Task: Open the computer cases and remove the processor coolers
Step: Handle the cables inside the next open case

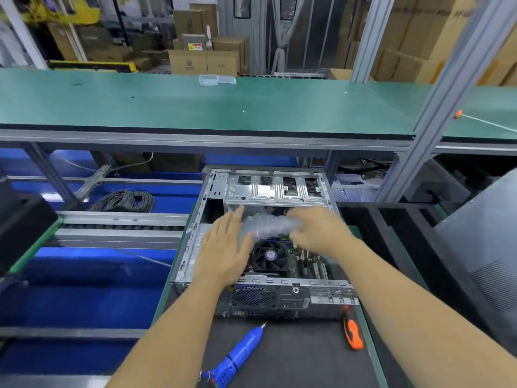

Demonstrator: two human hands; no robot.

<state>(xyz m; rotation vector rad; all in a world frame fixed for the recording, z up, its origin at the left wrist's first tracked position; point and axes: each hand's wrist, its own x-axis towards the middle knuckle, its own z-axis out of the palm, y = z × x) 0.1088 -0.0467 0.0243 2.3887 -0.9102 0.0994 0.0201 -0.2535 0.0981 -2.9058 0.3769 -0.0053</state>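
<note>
Crinkling clear bubble wrap (270,224) in right hand's (316,233) grip, left hand (223,247) flat above ribbed black cooler (270,257).

The lower left part of the fan (270,258) is covered by the left hand (223,249), and the circuit board around it is seen only in small patches. A clear plastic wad (268,224) between the two hands is smeared by motion, so its shape cannot be made out; whether it is gripped by the right hand (316,231), whose fingertips are blurred, cannot be told. The butt of the blue power screwdriver (237,357) is cut off by the bottom edge. The tip of the orange-handled screwdriver (353,330) is hidden behind the computer case (279,299). Print on the far cardboard boxes (204,61) is too small to be read
</note>
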